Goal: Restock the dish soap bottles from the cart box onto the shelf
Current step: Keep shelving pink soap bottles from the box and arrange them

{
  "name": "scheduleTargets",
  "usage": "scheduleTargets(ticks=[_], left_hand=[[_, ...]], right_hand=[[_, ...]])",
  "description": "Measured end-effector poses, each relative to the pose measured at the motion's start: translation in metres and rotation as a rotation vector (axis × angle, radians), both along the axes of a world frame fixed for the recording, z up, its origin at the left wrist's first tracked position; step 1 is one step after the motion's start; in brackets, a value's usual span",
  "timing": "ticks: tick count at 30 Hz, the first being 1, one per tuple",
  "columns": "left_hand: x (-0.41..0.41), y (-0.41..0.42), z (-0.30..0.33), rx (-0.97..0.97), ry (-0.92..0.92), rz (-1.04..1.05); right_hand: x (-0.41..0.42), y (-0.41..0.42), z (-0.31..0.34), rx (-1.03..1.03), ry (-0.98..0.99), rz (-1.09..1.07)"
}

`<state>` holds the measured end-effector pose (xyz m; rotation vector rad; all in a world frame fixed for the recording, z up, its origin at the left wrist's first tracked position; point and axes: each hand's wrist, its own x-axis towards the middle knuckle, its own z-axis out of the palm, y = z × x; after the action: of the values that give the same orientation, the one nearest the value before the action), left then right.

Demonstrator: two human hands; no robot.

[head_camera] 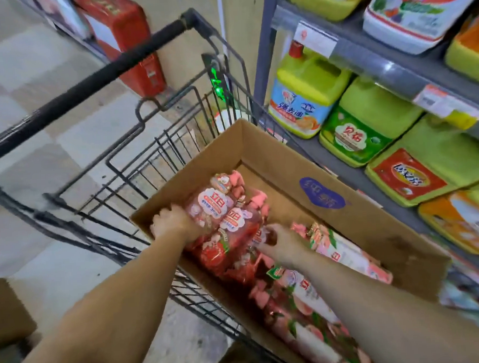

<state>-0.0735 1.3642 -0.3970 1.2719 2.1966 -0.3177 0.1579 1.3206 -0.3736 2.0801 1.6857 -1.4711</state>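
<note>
An open cardboard box (325, 181) sits in a black wire shopping cart (135, 148). Inside lie several pink and red dish soap bottles with pink pump tops. My left hand (170, 222) grips the left side of a red bottle pack (221, 221) at the box's near-left wall. My right hand (278, 242) is closed on the right side of the same pack. More pink bottles (346, 253) lie to the right and below my right forearm. The grey shelf (370, 47) stands to the right of the cart.
Large yellow-green detergent jugs (309, 98) fill the grey shelf's tiers, with price tags (315, 39) on the rail. Red boxes (123, 39) stand on the floor beyond the cart handle (108, 74). A brown carton (5, 310) sits at the left edge on the tiled floor.
</note>
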Motion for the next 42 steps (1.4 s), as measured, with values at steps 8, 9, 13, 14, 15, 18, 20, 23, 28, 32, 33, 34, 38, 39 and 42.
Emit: scheduleTargets(ticks=[8, 9, 13, 14, 15, 18, 20, 23, 28, 32, 33, 34, 38, 39, 42], left_hand=[[-0.014, 0.019, -0.012, -0.104, -0.258, 0.206], [-0.017, 0.022, -0.015, -0.111, -0.296, 0.213], [-0.024, 0.027, -0.017, -0.216, -0.465, 0.164], [-0.026, 0.027, -0.017, -0.215, -0.532, 0.182], [-0.028, 0.028, -0.019, -0.204, -0.595, 0.213], [-0.030, 0.028, -0.014, -0.219, -0.744, 0.222], [-0.025, 0.026, -0.006, -0.274, -0.839, 0.181], [-0.006, 0.016, -0.004, -0.336, -0.889, 0.078], [0.047, 0.005, 0.013, -0.268, -0.718, -0.161], [0.097, -0.011, 0.041, -0.252, -0.850, -0.258], [0.110, -0.015, 0.046, -0.235, -0.906, -0.245], [0.125, -0.020, 0.050, -0.220, -0.948, -0.240], [0.197, -0.052, 0.086, -0.138, -1.089, -0.291], [0.218, -0.063, 0.095, -0.121, -1.119, -0.316], [0.285, -0.106, 0.127, -0.033, -1.178, -0.412]], right_hand=[[-0.024, 0.018, -0.020, -0.019, 0.023, -0.049], [-0.028, 0.018, -0.023, -0.022, 0.027, -0.045], [-0.040, 0.023, -0.030, -0.019, 0.061, -0.064], [-0.042, 0.025, -0.031, -0.019, 0.077, -0.075], [-0.043, 0.026, -0.030, -0.024, 0.091, -0.085], [-0.043, 0.032, -0.031, -0.055, 0.163, -0.219], [-0.039, 0.034, -0.025, -0.070, 0.284, -0.393], [-0.023, 0.036, -0.011, -0.097, 0.513, -0.659], [0.023, 0.019, 0.017, 0.030, 0.580, -0.791], [0.065, -0.009, 0.046, 0.200, 0.565, -0.797], [0.077, -0.018, 0.055, 0.243, 0.567, -0.800], [0.089, -0.027, 0.066, 0.282, 0.566, -0.806], [0.145, -0.076, 0.104, 0.488, 0.523, -0.848], [0.163, -0.092, 0.116, 0.534, 0.498, -0.855], [0.220, -0.152, 0.159, 0.654, 0.474, -0.864]])
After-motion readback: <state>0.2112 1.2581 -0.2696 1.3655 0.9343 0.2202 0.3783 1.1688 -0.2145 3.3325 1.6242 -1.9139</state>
